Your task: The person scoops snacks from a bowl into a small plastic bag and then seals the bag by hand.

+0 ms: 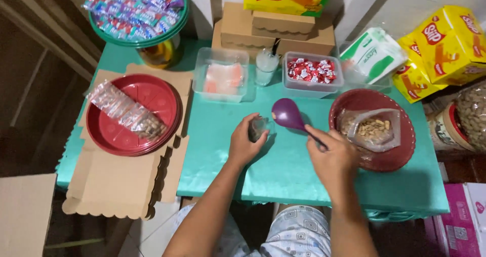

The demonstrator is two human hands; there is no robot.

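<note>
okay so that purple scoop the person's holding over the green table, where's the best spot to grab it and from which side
Probably the thin handle, from the right. The purple scoop lies slanted, its bowl up and to the left near the small clear bag in the left hand, its handle running down to the right. The right hand grips that handle end, leaving the bowl free over the green table.

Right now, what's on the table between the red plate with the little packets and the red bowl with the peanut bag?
In the head view, both hands: the left hand holds a small clear bag, the right hand a purple spoon, over the green table.
</note>
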